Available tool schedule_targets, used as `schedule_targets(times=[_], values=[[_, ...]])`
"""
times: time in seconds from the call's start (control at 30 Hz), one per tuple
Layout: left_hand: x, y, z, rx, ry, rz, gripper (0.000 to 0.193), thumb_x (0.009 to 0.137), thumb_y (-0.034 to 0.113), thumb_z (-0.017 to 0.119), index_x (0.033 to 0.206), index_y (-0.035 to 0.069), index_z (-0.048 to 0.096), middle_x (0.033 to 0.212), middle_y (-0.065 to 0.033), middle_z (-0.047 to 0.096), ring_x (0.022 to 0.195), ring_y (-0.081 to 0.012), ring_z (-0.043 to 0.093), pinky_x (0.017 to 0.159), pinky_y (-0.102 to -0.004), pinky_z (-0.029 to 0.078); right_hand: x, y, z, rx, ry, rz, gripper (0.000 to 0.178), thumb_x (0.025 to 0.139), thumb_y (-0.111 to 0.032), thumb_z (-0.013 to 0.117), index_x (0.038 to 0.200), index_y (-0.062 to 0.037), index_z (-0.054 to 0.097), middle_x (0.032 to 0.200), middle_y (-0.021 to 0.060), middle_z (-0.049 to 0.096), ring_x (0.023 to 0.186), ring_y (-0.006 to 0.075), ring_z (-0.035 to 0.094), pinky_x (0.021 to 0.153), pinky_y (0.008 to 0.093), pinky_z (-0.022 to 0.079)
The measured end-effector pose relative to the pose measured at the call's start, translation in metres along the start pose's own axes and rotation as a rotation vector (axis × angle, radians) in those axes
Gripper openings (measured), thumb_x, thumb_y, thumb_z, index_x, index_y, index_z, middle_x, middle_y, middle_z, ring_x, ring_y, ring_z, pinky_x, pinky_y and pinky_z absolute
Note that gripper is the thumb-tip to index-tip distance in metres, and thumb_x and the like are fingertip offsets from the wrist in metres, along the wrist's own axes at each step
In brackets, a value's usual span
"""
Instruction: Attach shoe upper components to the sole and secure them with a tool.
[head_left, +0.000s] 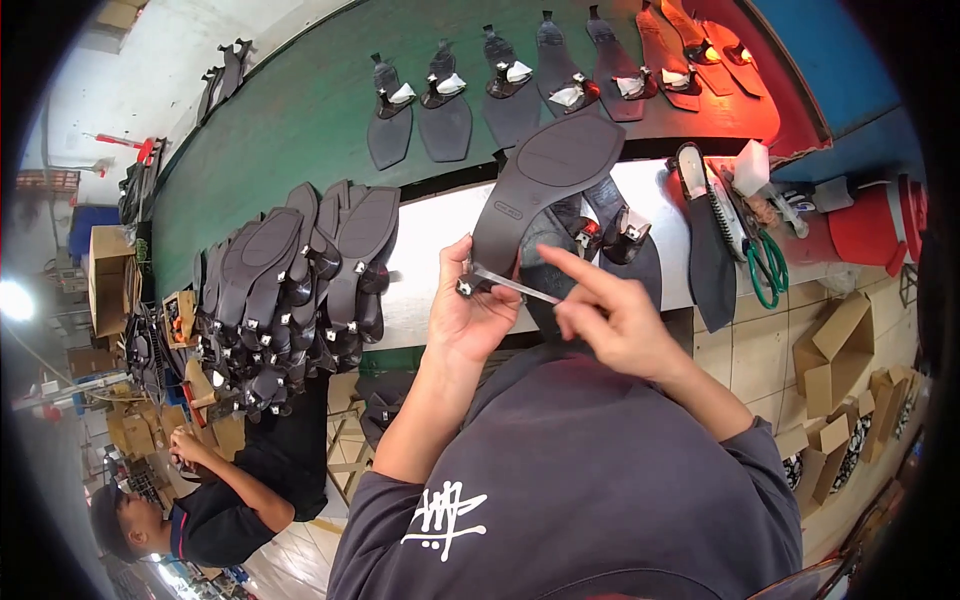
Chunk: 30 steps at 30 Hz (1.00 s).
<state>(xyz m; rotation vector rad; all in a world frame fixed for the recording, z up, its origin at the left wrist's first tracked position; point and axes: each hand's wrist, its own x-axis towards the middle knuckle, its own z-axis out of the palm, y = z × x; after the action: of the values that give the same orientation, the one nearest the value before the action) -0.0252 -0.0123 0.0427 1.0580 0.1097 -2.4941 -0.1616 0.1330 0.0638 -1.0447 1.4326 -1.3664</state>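
Observation:
My left hand (pixel 470 305) grips a black heeled sandal (pixel 550 160) at its heel end, with the underside of the sole turned up. In my right hand (pixel 620 320) is a thin pale stick-like tool (pixel 518 286), pinched between thumb and curled fingers while the index finger points out. Its far end meets the sandal close to the heel by my left thumb; whether it touches there I cannot tell. Under the held sandal lie more dark sandals (pixel 635 260) on the white work surface (pixel 430 250).
A large pile of black sandals (pixel 290 270) stands left. Sandals with white wrapping (pixel 445 110) line the green belt (pixel 300 120), red-lit at right. Green-handled scissors (pixel 768 268), a utility knife (pixel 727 215) and a red cap (pixel 870 230) lie right. Another person (pixel 220 500) works at lower left.

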Motion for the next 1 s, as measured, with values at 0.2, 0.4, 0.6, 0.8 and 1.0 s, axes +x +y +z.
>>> schedule_targets(times=[0.2,0.4,0.6,0.8,1.0], values=[[-0.009,-0.016,0.020,0.118,0.048,0.096,0.025,0.087,0.035,0.064,0.093,0.011,0.061,0.081,0.0004,0.062,0.062,-0.0098,0.051,0.045,-0.0222,0.034,0.004,0.018,0.024,-0.008,0.076,-0.061,0.059,0.089,0.002,0.052,0.146,-0.0107,0.039,0.063,0.0046,0.058,0.057,0.0098,0.055,0.059,0.0258,0.047],[-0.002,-0.016,0.007,0.170,-0.078,0.120,0.026,0.088,0.038,0.062,0.092,0.012,0.060,0.079,0.0017,0.062,0.057,-0.0084,0.046,0.044,-0.0228,0.031,0.006,0.029,0.029,-0.091,0.120,-0.129,0.056,0.090,0.002,0.053,0.144,-0.0103,0.041,0.064,0.0062,0.057,0.057,0.0113,0.055,0.058,0.0258,0.047],[0.000,-0.016,0.009,0.086,0.021,0.030,0.020,0.088,0.033,0.062,0.092,0.014,0.061,0.080,0.0025,0.063,0.059,-0.0079,0.050,0.041,-0.0215,0.030,0.009,0.039,0.021,-0.060,0.159,-0.215,0.046,0.089,0.005,0.054,0.134,-0.0059,0.053,0.066,0.0064,0.056,0.057,0.0110,0.051,0.056,0.0252,0.045],[-0.003,-0.019,0.006,0.008,-0.069,-0.080,0.023,0.085,0.033,0.067,0.086,0.010,0.065,0.083,-0.0011,0.066,0.066,-0.0111,0.057,0.040,-0.0214,0.032,0.012,0.031,0.014,-0.009,0.202,-0.268,0.033,0.093,0.001,0.053,0.126,-0.0002,0.059,0.068,0.0038,0.055,0.059,0.0082,0.049,0.053,0.0236,0.043],[0.000,-0.018,0.001,0.312,-0.195,0.324,0.030,0.094,0.039,0.058,0.093,0.010,0.061,0.079,0.0001,0.064,0.060,-0.0062,0.055,0.043,-0.0204,0.036,0.010,0.020,-0.001,0.484,0.000,0.171,0.036,0.098,-0.008,0.049,0.133,-0.0015,0.052,0.066,0.0003,0.053,0.055,0.0040,0.045,0.047,0.0184,0.036]])
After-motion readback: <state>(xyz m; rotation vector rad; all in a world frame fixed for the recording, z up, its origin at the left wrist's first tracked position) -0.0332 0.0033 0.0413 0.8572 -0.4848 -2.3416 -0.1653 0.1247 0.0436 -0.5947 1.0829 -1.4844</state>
